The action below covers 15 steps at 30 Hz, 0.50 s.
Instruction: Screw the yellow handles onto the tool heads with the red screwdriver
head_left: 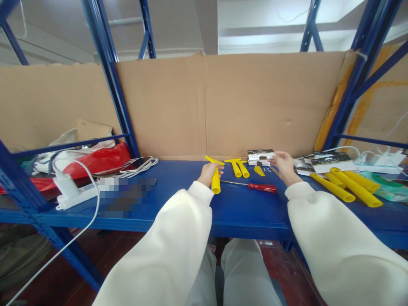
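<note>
My left hand is closed around a yellow T-shaped tool, its tube pointing toward me. Just right of it, two more yellow T-shaped pieces lie on the blue shelf. A screwdriver with a red handle rests nearer the front, its shaft reaching left toward the held tool. My right hand has its fingers at the right edge of a black-and-white card package; whether they grip it is too small to tell. A small yellow flat piece and tiny metal bits lie below the package.
Several yellow tubes and more black-and-white packages lie at the right. At the left are a power strip, white cables, a phone and a red bag. Cardboard stands behind the shelf between blue posts.
</note>
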Available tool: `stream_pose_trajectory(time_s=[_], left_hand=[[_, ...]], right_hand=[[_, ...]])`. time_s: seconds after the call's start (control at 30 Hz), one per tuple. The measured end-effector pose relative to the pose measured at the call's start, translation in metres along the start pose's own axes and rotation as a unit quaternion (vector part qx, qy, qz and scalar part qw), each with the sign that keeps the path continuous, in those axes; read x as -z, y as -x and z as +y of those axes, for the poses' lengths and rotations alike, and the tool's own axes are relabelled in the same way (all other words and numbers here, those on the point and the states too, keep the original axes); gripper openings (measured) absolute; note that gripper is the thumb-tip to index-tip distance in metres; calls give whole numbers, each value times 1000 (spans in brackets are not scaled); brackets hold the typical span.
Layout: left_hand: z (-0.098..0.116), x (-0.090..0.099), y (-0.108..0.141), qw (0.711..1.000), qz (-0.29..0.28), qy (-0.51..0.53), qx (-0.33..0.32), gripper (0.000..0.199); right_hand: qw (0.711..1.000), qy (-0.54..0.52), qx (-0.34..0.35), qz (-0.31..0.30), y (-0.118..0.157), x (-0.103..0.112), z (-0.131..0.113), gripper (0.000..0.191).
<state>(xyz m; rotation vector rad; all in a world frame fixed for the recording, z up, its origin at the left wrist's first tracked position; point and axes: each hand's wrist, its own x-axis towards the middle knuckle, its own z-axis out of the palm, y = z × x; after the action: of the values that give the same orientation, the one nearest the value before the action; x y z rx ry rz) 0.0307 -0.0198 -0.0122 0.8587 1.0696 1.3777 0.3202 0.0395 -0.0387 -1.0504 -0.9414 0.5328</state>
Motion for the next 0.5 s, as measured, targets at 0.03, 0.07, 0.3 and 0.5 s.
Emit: stream_pose_trajectory(time_s=[0.03,0.07,0.3,0.5], left_hand=[[0,4,0,1000,4,-15,-2,17],[0,6,0,1000,6,-25,-5,17],[-1,3,3,999,-11,-47,-16,15],[0,0,6,999,-15,-52,-8,14]], right_hand=[[1000,13,-6,-8,-6,0,2,22],[1000,28,-6,-13,-13,-1,4,20],[995,89,-54,-14,-45,-12,19,13],[978,173,-76,-89,-45,-8,37,10]])
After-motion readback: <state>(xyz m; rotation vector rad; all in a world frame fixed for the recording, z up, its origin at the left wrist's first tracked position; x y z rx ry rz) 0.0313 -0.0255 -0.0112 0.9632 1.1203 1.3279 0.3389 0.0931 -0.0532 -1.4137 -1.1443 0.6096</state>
